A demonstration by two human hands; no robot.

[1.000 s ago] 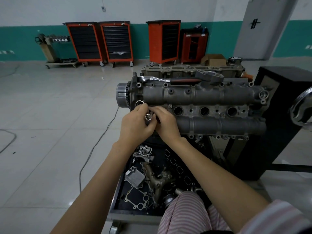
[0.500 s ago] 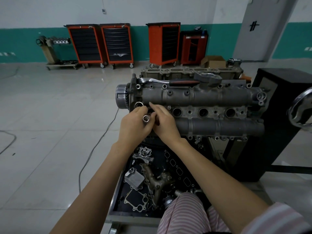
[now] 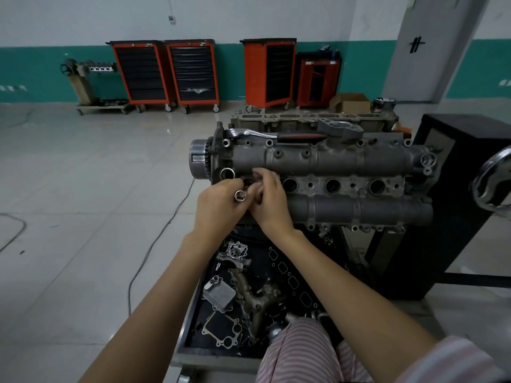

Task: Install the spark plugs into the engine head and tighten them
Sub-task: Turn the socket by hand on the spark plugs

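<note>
**Two hands working at the leftmost plug hole**

Two hands are meeting at the left end of the engine head [image 3: 326, 161], a rough grey cast-metal block on a stand. The left hand [image 3: 218, 205] is gripping a shiny round socket [image 3: 240, 195], open end facing the camera. The right hand [image 3: 269, 199] is curling its blurred fingers over the first hole; whether a spark plug is pinched there cannot be told. Three plug holes [image 3: 333, 186] are lying open in a row to the right. One ratchet [image 3: 276, 134] with a red-black handle is resting along the head's far edge. Below, a dark tray [image 3: 188, 327] is holding loose metal parts. Four red tool carts [image 3: 190, 73] are lining the wall across open tiled floor.
</note>
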